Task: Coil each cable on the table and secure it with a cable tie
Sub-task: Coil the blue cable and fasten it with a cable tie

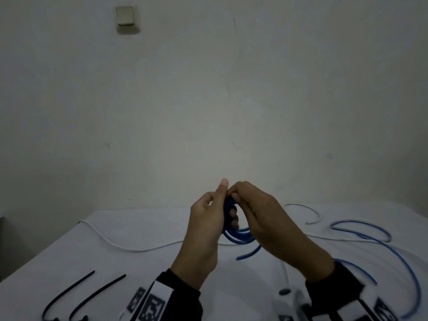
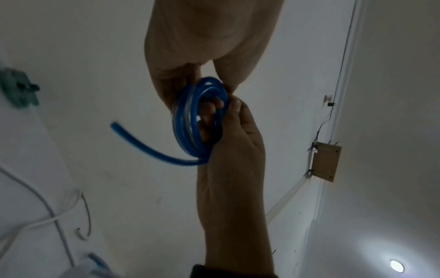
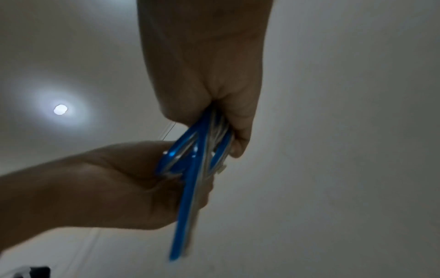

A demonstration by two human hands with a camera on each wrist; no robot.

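Both hands hold a small coil of blue cable (image 1: 239, 237) up above the white table (image 1: 162, 269), near its middle. My left hand (image 1: 225, 202) grips the coil with fingers through the loops and the thumb pointing up. My right hand (image 1: 240, 195) pinches the top of the coil. In the left wrist view the coil (image 2: 190, 120) has several loops around the left hand's fingers (image 2: 210, 112), and a short free end (image 2: 133, 139) sticks out. The right wrist view shows the loops (image 3: 190, 169) edge-on between both hands. Two black cable ties (image 1: 69, 293) lie at the front left.
The uncoiled length of blue cable (image 1: 370, 239) sprawls in wide loops over the table's right side. A white cable (image 1: 115, 243) runs across the table from the left, and a thin grey-white wire (image 1: 308, 209) curves at the back right. A wall stands right behind the table.
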